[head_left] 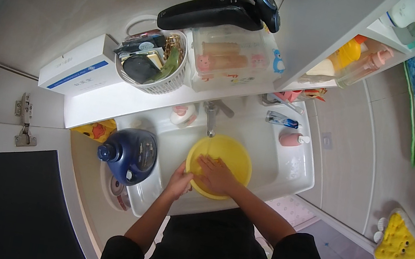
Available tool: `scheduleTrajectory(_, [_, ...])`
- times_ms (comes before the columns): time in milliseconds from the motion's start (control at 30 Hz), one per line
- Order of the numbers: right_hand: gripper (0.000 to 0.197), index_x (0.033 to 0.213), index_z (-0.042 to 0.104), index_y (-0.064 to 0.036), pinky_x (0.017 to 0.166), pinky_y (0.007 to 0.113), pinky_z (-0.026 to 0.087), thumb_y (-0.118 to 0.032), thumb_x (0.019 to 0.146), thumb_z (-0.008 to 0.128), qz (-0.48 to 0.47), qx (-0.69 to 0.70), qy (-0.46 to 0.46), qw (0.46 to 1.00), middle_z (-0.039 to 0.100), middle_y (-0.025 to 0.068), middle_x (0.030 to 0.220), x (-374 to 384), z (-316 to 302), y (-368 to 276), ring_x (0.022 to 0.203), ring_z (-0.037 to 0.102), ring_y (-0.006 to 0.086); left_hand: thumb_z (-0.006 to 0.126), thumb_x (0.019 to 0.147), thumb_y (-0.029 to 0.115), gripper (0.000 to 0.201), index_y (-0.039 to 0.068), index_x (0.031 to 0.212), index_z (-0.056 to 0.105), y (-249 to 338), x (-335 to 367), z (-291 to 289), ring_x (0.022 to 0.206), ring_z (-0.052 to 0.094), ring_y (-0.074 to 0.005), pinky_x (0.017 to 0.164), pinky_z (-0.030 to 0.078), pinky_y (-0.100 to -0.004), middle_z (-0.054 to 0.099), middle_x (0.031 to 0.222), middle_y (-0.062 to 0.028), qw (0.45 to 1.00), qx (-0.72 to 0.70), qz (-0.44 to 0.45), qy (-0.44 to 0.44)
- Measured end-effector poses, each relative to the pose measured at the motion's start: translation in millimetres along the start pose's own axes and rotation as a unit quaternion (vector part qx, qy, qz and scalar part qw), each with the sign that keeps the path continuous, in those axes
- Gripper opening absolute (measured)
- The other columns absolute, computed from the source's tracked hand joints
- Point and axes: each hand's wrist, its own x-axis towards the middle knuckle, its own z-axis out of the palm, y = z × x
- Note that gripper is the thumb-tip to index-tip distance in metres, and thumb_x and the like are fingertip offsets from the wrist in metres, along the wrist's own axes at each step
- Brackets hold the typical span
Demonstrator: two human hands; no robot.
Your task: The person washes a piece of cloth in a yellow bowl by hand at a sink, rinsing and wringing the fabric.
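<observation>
From my feed, my right hand [215,173] lies flat with fingers spread loosely open, palm down inside the one yellow basin [233,156], while my left hand [179,181] is curled closed on the basin's near-left rim, thumb over the edge. The basin sits in the white sink [288,170] directly beneath the single tap [212,116], so its bowl lies under my right fingers and its rim within my left ones. Outward I count one dark blue jug [129,154] just left of the sink and two small bottles [287,129] at the right of the sink.
</observation>
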Motion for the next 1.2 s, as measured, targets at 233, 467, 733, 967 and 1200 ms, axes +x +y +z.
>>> scheduleTrajectory(233, [0.068, 0.133, 0.055, -0.0028, 0.115, 0.053, 0.021, -0.058, 0.095, 0.043, 0.167, -0.093, -0.092, 0.977, 0.053, 0.0175, 0.137, 10.8, -13.7, 14.9, 0.128, 0.048, 0.0305, 0.046, 0.090, 0.014, 0.053, 0.020, 0.142, 0.037, -5.0, -3.7, 8.5, 0.040, 0.044, -0.0132, 0.034, 0.034, -0.0253, 0.059, 0.077, -0.0080, 0.996, -0.040, 0.012, 0.081])
scheduleTrajectory(467, [0.067, 0.119, 0.067, -0.0064, 0.115, 0.056, 0.015, -0.060, 0.099, 0.032, 0.178, -0.061, -0.337, 0.922, 0.059, 0.0163, 0.129, 3.9, -74.1, -20.5, 0.126, 0.051, 0.0270, 0.048, 0.093, 0.016, 0.049, 0.018, 0.141, 0.037, -8.4, 2.9, 2.0, 0.040, 0.044, -0.0127, 0.034, 0.034, -0.0262, 0.060, 0.079, -0.0086, 0.986, -0.100, 0.034, 0.126])
scheduleTrajectory(733, [0.065, 0.141, 0.049, -0.0134, 0.114, 0.058, 0.020, -0.060, 0.099, 0.031, 0.086, 0.085, -0.225, 0.967, 0.050, 0.0160, 0.143, -12.9, -41.5, -37.4, 0.136, 0.042, 0.0348, 0.047, 0.093, 0.015, 0.044, 0.014, 0.137, 0.042, -17.6, 16.2, 4.8, 0.046, 0.049, -0.0130, 0.039, 0.039, -0.0260, 0.061, 0.087, -0.0089, 0.992, -0.026, 0.045, 0.117])
scheduleTrajectory(967, [0.077, 0.146, 0.044, -0.0159, 0.117, 0.058, 0.014, -0.071, 0.094, 0.029, 0.119, -0.016, -0.191, 0.974, 0.046, 0.0153, 0.147, -7.2, -40.1, -33.9, 0.137, 0.040, 0.0357, 0.048, 0.095, 0.025, 0.044, 0.018, 0.137, 0.040, -14.8, 9.6, 16.3, 0.042, 0.045, -0.0127, 0.038, 0.037, -0.0254, 0.058, 0.077, -0.0075, 0.992, -0.072, -0.037, 0.098])
scheduleTrajectory(1200, [0.045, 0.104, 0.070, -0.0142, 0.114, 0.055, 0.024, -0.053, 0.083, 0.066, 0.132, -0.075, -0.147, 0.977, 0.070, 0.0049, 0.096, -26.4, -61.0, -10.3, 0.106, 0.061, 0.0248, 0.047, 0.095, 0.032, 0.033, 0.014, 0.123, 0.045, -2.3, 7.8, 12.1, 0.037, 0.040, -0.0135, 0.038, 0.038, -0.0260, 0.046, 0.056, -0.0042, 0.987, -0.090, -0.079, 0.110])
